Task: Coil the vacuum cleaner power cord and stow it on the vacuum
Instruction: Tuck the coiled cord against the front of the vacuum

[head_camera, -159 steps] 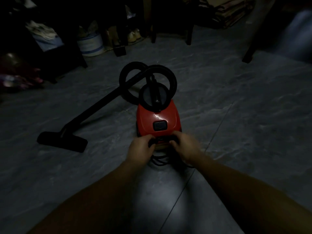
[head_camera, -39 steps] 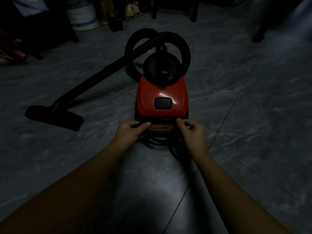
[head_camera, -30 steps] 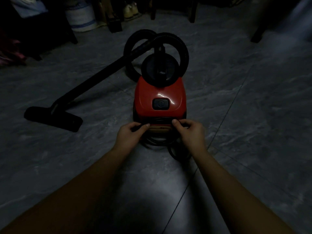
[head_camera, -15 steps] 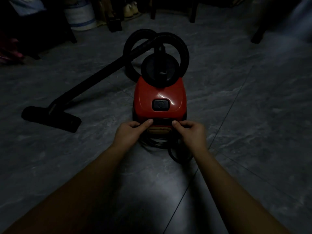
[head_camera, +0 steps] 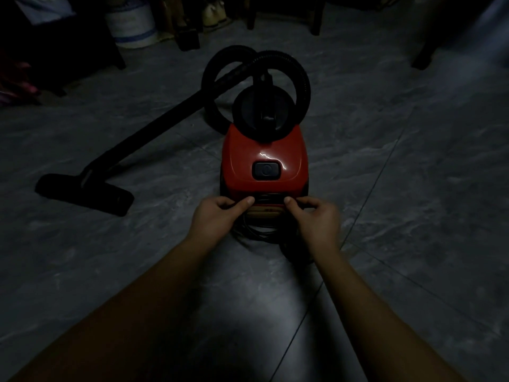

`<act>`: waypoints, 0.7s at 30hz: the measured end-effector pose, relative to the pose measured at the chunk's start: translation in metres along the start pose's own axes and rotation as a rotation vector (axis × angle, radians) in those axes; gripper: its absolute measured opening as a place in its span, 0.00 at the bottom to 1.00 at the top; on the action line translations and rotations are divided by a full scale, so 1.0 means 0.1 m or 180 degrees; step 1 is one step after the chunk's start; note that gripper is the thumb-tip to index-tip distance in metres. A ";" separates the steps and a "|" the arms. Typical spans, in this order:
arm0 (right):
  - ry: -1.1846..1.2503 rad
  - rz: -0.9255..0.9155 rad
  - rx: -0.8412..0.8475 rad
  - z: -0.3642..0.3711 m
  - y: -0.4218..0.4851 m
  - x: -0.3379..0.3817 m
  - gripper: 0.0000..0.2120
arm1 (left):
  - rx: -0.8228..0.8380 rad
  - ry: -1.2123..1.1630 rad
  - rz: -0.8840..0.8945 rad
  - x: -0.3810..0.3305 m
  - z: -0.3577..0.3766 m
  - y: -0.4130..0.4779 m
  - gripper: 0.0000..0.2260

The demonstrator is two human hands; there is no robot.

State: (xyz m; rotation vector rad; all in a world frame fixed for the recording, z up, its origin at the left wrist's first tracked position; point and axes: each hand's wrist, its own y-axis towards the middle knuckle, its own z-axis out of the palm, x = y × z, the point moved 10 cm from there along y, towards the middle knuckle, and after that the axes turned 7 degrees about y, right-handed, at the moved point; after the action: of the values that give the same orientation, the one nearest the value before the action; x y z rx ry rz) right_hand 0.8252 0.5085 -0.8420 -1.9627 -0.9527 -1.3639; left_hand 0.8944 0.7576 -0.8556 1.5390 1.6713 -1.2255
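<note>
The red vacuum (head_camera: 264, 161) sits on the gray floor (head_camera: 413, 188) in a dim room. Its long side runs straight away from the person, with the back end close to the hands and the round black front far off. The black cord (head_camera: 257, 232) lies in loops on the floor, right at the back of the vacuum, between the two hands.

The left hand (head_camera: 217, 216) and the right hand (head_camera: 316, 219) are both at the back edge of the vacuum. Each grip is curled — thumb tips point in at each other — and each seems pinched on a bit of cord, though it is too dark to be sure.

A black hose (head_camera: 297, 70) curls in two rings past the front. A long black tube (head_camera: 154, 133) slants off to the left, down to a flat floor head (head_camera: 82, 194). Far back stand a white bucket (head_camera: 129, 26) and dark chair legs (head_camera: 315, 15).
</note>
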 end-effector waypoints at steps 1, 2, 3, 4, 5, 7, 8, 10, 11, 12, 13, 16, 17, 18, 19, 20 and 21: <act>-0.0024 -0.0016 -0.0057 -0.02 -0.01 0.01 0.14 | -0.0019 0.0002 0.0020 0.01 0.00 -0.01 0.21; -0.0028 -0.0030 -0.0118 -0.03 -0.03 0.02 0.15 | -0.0045 0.0009 0.0043 0.01 0.00 -0.01 0.22; 0.0001 -0.0054 -0.0177 -0.05 -0.04 0.03 0.14 | -0.0071 0.0028 0.0062 0.02 0.00 -0.01 0.23; 0.0067 -0.0089 -0.0222 -0.06 -0.05 0.05 0.13 | -0.0085 0.0055 0.0070 0.01 -0.01 -0.02 0.23; 0.0139 -0.0137 -0.0244 -0.06 -0.05 0.07 0.12 | -0.0075 0.0080 0.0060 0.01 -0.01 -0.02 0.23; 0.0162 -0.0226 -0.0223 -0.03 -0.05 0.09 0.09 | 0.0003 0.0094 0.0003 0.01 -0.01 -0.01 0.22; 0.0158 -0.0236 -0.0201 -0.01 -0.04 0.07 0.09 | 0.0037 0.0091 -0.0020 0.02 -0.01 -0.01 0.22; 0.0185 -0.0205 -0.0149 0.01 -0.02 0.04 0.09 | 0.0040 0.0045 -0.0059 0.02 -0.01 -0.01 0.21; 0.0182 -0.0183 -0.0122 0.02 -0.01 0.02 0.09 | 0.0019 -0.0003 -0.0105 0.03 0.00 -0.01 0.22; 0.0169 -0.0163 -0.0087 0.03 0.00 0.01 0.09 | 0.0002 -0.0049 -0.0176 0.04 0.00 -0.01 0.22; 0.0160 -0.0144 -0.0053 0.03 0.02 0.00 0.09 | -0.0002 -0.0078 -0.0256 0.05 0.01 0.00 0.23; 0.0175 -0.0099 0.0007 0.03 0.05 0.00 0.08 | 0.0032 -0.0029 -0.0342 0.04 0.02 0.03 0.25; 0.0167 -0.0100 0.0005 0.03 0.05 0.01 0.08 | 0.0024 0.0010 -0.0307 0.03 0.01 0.03 0.25; 0.0157 -0.0112 -0.0016 0.02 0.04 0.02 0.08 | 0.0014 0.0033 -0.0258 0.02 0.01 0.04 0.24; 0.0168 -0.0124 -0.0050 0.01 0.02 0.02 0.08 | -0.0001 0.0042 -0.0206 0.02 0.01 0.03 0.24; 0.0197 -0.0132 -0.0091 0.01 -0.01 0.04 0.09 | -0.0024 0.0051 -0.0171 0.02 0.01 0.03 0.24; 0.0228 -0.0126 -0.0129 0.00 -0.03 0.05 0.10 | -0.0050 0.0062 -0.0149 0.02 0.01 0.02 0.24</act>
State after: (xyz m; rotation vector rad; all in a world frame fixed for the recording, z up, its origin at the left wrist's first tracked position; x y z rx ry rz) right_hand 0.8237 0.5118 -0.8375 -1.9204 -0.9420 -1.4762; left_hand 0.8961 0.7578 -0.8584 1.5151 1.7345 -1.2220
